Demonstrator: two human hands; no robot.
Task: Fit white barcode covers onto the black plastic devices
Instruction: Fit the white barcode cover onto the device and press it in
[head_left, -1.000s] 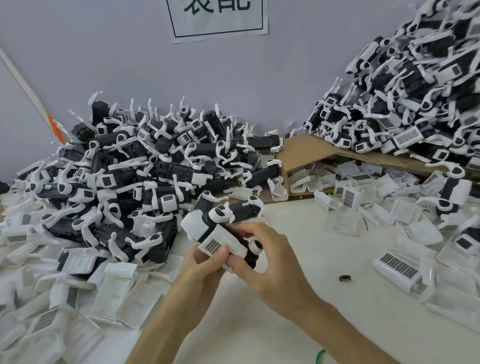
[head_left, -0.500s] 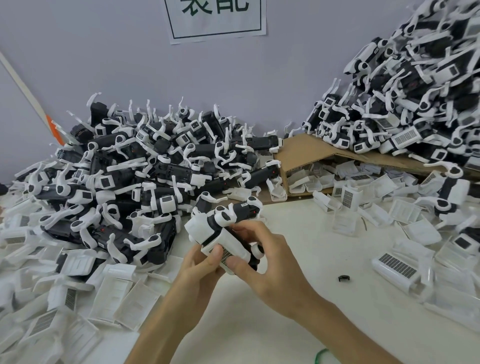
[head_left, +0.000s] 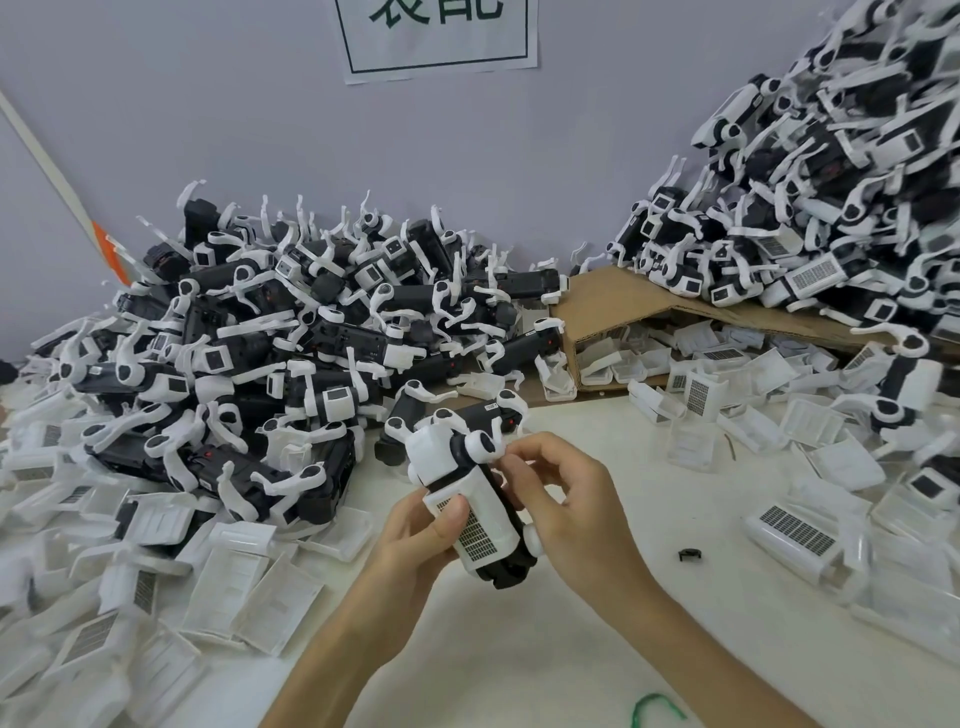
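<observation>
**Seating of a barcode cover, head view.** Over the preceding second the black device (head_left: 500, 574) was swung from lying crosswise to standing nearly end-on. Its white-armed end was tipped toward the far side, above the near centre of the worktop (head_left: 597, 639). The white barcode cover (head_left: 480, 530) now lay along the device's left face, printed grid upward, and appeared flush with the body.

The left hand (head_left: 415, 540) gripped the device from the left, its thumb pressed on the cover's far end. The right hand (head_left: 576, 514) cupped the right side with curled fingers, the fingertips (head_left: 514, 460) at a white arm hub.

Judged from the apparent flush fit, the cover was snapped home or one press short of it. Whether its latches had caught could not be seen.

Loose covers (head_left: 234, 587) lay near left. The left heap (head_left: 270, 338) of devices, mostly bare of covers, stood far left. The right heap (head_left: 831, 218), several of its devices showing covers, rose far right.
</observation>
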